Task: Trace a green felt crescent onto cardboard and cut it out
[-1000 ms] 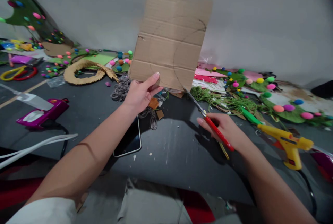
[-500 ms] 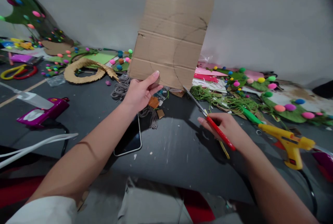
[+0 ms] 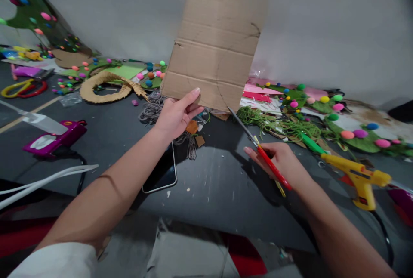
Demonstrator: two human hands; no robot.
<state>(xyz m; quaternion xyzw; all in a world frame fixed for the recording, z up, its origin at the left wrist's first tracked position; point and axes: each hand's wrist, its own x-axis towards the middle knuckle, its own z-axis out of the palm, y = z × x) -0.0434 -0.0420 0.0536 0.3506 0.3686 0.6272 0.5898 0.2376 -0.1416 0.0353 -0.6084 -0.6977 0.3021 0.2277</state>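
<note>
My left hand (image 3: 177, 114) grips the lower edge of a brown cardboard sheet (image 3: 216, 45) and holds it upright above the dark table (image 3: 213, 183). A curved pencil line runs across the sheet. My right hand (image 3: 282, 162) is closed on red-and-yellow-handled scissors (image 3: 258, 144). Their blades point up and left, with the tips at the sheet's bottom right corner, where the drawn line meets the edge.
A phone (image 3: 161, 172) lies under my left forearm. A yellow glue gun (image 3: 358, 177) stands at the right, a magenta one (image 3: 53, 140) at the left. Green felt with pom-poms (image 3: 348, 134), green string (image 3: 274, 123) and a cardboard ring (image 3: 103, 86) crowd the back.
The cardboard has tilted slightly and shifted a little right in my left hand. The scissor tips have stayed at its bottom edge. My right hand has barely moved.
</note>
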